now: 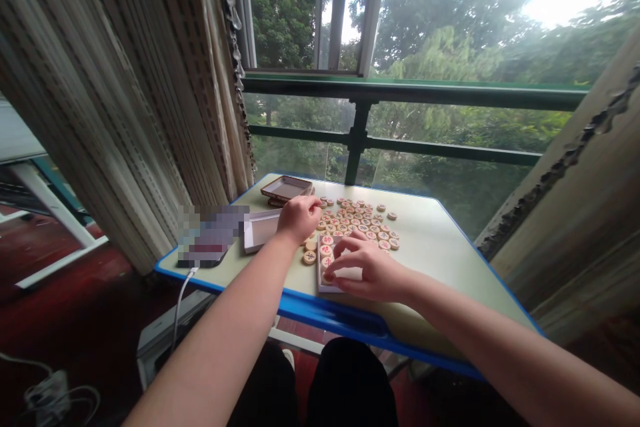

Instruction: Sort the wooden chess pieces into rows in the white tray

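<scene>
Round wooden Chinese chess pieces (356, 221) with red and dark characters lie in a cluster on the table. In front of them is a shallow white box (345, 288) with a column of pieces along its left side. My right hand (367, 265) reaches over this box, thumb and fingertips around a piece (329, 277) at the column's near end. At the cluster's left edge, my left hand (300, 219) is closed, its fingers curled; whatever it may hold is hidden. Loose pieces, one with a dark character (309, 257), lie between the left wrist and the box.
An open white tray (257, 230) lies left of my left hand. Brown box parts (287, 188) are stacked at the back. A blurred flat device with a white cable (183, 293) lies at the table's left. Curtains and a window with a green railing (425, 93) stand beyond.
</scene>
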Demonstrator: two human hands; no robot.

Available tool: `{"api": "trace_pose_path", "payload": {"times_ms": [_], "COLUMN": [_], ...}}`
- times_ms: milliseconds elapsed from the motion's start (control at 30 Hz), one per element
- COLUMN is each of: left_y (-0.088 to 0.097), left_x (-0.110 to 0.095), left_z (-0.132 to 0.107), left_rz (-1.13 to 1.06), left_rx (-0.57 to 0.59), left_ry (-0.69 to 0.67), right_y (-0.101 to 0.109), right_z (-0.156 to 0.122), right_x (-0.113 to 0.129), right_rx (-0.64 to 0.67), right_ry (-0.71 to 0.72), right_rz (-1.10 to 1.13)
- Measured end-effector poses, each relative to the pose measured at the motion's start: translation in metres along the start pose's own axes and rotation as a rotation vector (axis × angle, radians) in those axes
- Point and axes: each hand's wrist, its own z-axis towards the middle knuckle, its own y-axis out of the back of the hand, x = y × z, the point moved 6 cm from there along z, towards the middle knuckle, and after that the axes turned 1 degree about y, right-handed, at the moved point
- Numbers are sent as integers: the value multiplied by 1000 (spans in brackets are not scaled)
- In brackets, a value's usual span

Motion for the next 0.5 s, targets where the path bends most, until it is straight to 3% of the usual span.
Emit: {"api": "trace_pose_path", "payload": {"times_ms": [133,233,333,433,500], "left_y": [0,-5,-16,-28,-34], "left_x": [0,-2,-3,-1,1], "left_z": [0,-1,-3,-7,-9], "left_rz": [2,-16,-28,-7,24], "left_rx": [21,113,257,393,470], "left_ry": [30,41,31,15,26], "right_y": [3,11,22,33,36], "right_z": [0,0,-7,-26,-37], "right_x": [-1,-21,-63,-109,-130], "right_rx": [-99,-210,-225,-116,-17], "right_ry": [30,-58,-361,-747,-907], "right_rz": [8,-72,-302,-497,-519]}}
